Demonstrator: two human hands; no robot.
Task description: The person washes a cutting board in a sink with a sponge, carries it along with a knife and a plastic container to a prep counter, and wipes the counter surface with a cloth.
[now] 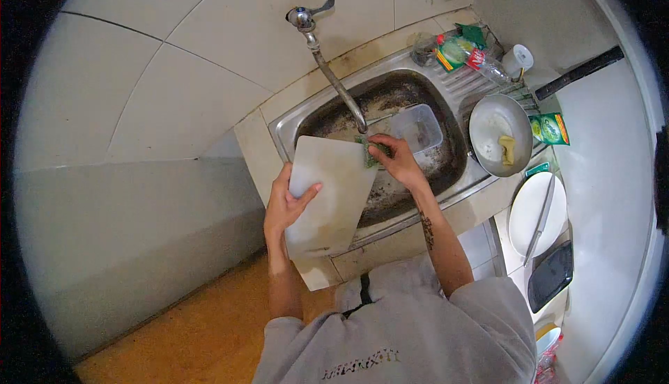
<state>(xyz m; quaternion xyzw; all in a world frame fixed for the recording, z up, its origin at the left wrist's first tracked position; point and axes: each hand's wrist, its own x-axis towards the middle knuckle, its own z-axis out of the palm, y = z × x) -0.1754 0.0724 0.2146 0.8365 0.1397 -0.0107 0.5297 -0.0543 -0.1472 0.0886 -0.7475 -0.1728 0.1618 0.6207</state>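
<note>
A white cutting board (pixel 331 199) is held tilted over the left side of the steel sink (pixel 454 175). My left hand (pixel 282 206) grips its left edge, with the thumb lying across the face. At the board's upper right corner, my right hand (pixel 398 163) pinches a green scouring pad (pixel 367 152) against the surface. Just above both hands ends the spout of the metal tap (pixel 338 86); I cannot tell whether water runs. Inside the sink, beyond my right hand, sits a clear plastic container (pixel 426 125).
On the drainer to the right rests a frying pan (pixel 488 129) with a yellowish piece inside. Behind it lie a plastic bottle (pixel 493 70) and green packets. Nearer me, a white plate (pixel 524 220) carries a knife (pixel 541 218), beside a black tray (pixel 550 277).
</note>
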